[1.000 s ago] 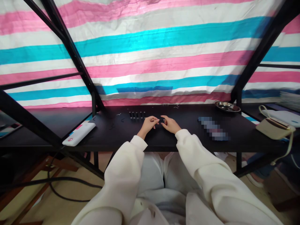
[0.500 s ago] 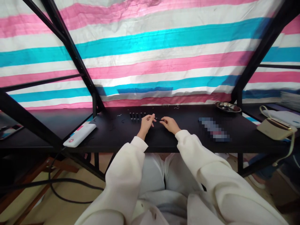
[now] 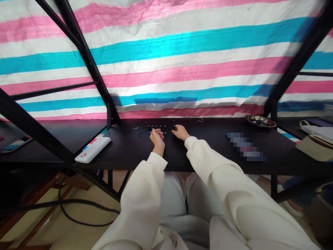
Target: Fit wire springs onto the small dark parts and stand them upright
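Observation:
My right hand is just above the black table, its thumb and fingers pinched on a small black cylinder. Only the end of that piece shows past the fingertips. To its left, my left hand lies by a row of several small black cylinders with pale ends. Its fingers are loosely bent and a little apart, and nothing shows in them. They hide the lower part of some cylinders in the row.
On the black table are a white power bank at left, a metal dish at the back right and a blurred-out item. Thin white scraps lie along the back. A beige bag sits far right. Black frame bars slant up both sides.
My hands have come apart. The left has moved nearer the row of cylinders, while the right keeps a small black piece. The view has shifted slightly.

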`<state>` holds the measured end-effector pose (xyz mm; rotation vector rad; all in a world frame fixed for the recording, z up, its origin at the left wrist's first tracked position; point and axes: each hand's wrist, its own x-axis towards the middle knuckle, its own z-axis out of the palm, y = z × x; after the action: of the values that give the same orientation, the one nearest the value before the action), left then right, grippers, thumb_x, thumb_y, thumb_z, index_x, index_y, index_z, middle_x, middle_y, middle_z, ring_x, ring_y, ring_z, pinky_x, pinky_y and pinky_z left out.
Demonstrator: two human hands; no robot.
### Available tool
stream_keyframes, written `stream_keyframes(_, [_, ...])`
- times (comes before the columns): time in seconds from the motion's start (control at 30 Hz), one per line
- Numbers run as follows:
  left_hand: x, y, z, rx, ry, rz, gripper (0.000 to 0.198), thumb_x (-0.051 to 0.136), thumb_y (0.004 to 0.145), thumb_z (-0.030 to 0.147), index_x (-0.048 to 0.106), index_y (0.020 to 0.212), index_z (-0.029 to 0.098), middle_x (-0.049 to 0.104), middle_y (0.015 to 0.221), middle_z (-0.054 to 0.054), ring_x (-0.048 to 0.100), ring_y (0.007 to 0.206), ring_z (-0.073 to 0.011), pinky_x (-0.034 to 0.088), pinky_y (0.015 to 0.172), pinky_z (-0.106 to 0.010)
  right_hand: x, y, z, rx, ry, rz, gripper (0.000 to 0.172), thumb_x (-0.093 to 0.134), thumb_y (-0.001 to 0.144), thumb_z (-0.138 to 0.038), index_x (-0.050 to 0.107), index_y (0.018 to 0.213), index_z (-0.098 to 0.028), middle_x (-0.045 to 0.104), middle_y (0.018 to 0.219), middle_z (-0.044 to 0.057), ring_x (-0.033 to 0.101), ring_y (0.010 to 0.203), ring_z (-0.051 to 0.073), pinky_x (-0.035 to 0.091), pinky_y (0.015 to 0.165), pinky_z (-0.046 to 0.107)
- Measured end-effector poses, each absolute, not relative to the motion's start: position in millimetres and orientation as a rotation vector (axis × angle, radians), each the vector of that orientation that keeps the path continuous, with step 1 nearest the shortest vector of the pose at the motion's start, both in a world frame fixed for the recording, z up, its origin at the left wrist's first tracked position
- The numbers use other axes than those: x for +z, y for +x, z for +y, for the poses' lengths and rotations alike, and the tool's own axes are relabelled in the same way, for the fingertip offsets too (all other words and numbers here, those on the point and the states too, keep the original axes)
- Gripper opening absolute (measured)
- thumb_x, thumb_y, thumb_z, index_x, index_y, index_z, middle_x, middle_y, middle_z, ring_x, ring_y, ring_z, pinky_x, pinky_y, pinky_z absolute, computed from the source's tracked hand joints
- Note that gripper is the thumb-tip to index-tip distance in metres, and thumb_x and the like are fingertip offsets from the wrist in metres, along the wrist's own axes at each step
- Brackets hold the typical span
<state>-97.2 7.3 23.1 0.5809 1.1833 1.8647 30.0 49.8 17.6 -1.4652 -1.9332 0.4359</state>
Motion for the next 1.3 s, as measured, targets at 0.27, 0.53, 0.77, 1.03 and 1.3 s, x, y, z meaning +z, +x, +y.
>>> stream_keyframes(0.27, [20.8,-94.8,7.5,1.879,0.569,1.120,0.031,0.033,0.082,0.032,0.049,0.063,0.014,0.044,0.042,0.003,0.035,0.029,-0.0060,0.022,0.035,-0.020,2.8,3.3,62.1,0.389,-1.640,-1.944,0.016,0.058,0.077,-0.029,0.063,0.087,-0.017,0.067,0.089,0.008,0.061,0.086,0.018,0.044,0.073,0.025])
stream_keyframes(0.53, [21.8,-93.7,6.4,1.876,0.639,1.146,0.032,0.034,0.082,0.035,0.048,0.063,0.014,0.044,0.042,0.003,0.036,0.030,-0.0062,0.022,0.035,-0.019,3.0,5.4,59.6,0.423,-1.727,-1.955,0.021,0.060,0.076,-0.033,0.063,0.091,-0.018,0.066,0.094,0.007,0.060,0.092,0.019,0.043,0.076,0.025])
stream_keyframes(0.77, [20.4,-86.5,0.3,1.865,1.153,1.214,0.038,0.039,0.082,0.047,0.050,0.063,0.016,0.043,0.043,0.005,0.035,0.032,-0.0053,0.026,0.037,-0.019,8.1,17.9,38.1,0.298,-1.772,-2.095,0.044,0.056,0.078,-0.044,0.056,0.111,-0.015,0.054,0.114,0.012,0.051,0.105,0.023,0.041,0.084,0.032])
stream_keyframes(1.03, [0.9,-72.1,-0.1,1.067,2.128,1.270,0.014,0.050,0.076,0.025,0.061,0.077,0.017,0.063,0.073,-0.002,0.057,0.067,-0.0121,0.045,0.068,-0.025,7.2,64.5,-11.4,0.134,-1.730,-2.334,0.042,0.027,0.090,-0.034,0.043,0.127,-0.022,0.039,0.138,0.008,0.034,0.123,0.025,0.028,0.098,0.048])
stream_keyframes(1.3, [-2.1,-63.5,-7.5,0.396,2.694,1.380,0.049,0.025,0.090,0.039,0.038,0.132,0.018,0.036,0.141,-0.008,0.031,0.130,-0.0200,0.024,0.105,-0.039,-0.2,101.6,-24.5,0.282,-1.797,-2.364,0.055,0.016,0.091,-0.043,0.022,0.141,-0.022,0.018,0.148,0.001,0.013,0.136,0.018,0.010,0.108,0.050])
